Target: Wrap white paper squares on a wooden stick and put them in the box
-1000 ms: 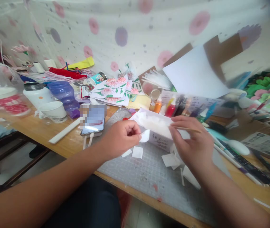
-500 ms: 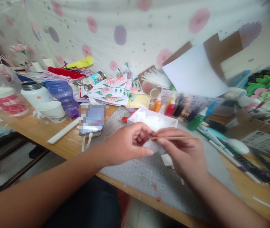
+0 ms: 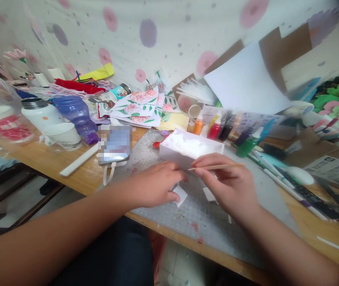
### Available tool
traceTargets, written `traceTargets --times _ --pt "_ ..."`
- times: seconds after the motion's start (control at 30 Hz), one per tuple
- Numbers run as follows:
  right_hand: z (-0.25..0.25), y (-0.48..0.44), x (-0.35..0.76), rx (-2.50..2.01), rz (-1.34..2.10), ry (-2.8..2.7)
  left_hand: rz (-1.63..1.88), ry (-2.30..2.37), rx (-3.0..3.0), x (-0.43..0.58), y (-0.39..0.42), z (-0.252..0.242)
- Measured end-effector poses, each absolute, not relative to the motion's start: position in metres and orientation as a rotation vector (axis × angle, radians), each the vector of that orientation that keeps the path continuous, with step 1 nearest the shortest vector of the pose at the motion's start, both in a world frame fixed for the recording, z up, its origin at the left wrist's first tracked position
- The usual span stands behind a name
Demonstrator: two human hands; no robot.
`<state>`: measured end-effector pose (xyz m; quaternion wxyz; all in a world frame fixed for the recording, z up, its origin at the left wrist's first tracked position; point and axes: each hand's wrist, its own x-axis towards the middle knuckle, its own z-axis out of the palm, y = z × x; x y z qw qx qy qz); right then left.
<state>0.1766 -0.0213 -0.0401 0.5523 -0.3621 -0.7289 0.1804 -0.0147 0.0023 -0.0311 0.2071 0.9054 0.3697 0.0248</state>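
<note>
My right hand (image 3: 231, 182) pinches a thin wooden stick (image 3: 219, 167) between thumb and fingers, its tip pointing left. My left hand (image 3: 157, 184) is low over the grey cutting mat (image 3: 163, 222), thumb and fingers apart, at a small white paper piece (image 3: 181, 197). The thumb overlaps that paper's left edge; whether it presses on it I cannot tell. Another white paper piece (image 3: 208, 194) lies partly behind my right hand. Just beyond both hands stands a white box (image 3: 173, 153) with fluffy white material (image 3: 187, 143) in it.
Paint bottles, one of them green (image 3: 249, 143), stand behind the box. A phone (image 3: 115, 145) with a cable lies left of the mat. Farther left are a paper cup (image 3: 63, 135) and a blue-purple bottle (image 3: 74, 115). Pens and brushes (image 3: 285, 186) line the right side.
My left hand has dropped away from the stick to the paper piece on the mat, its fingers spreading. My right hand still holds the stick, nearly in place. The view has shifted slightly.
</note>
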Motion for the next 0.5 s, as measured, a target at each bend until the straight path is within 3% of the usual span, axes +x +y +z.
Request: traceTargets --times 0.23,0.5 --pt "-0.04 -0.02 0.176 -0.839 0.454 -1.719 0.078 0.872 2.548 -0.012 0.007 -0.033" --pt "-0.039 -0.022 0.176 -0.713 0.69 -1.545 0.713 0.75 1.577 -0.023 0.006 -0.024"
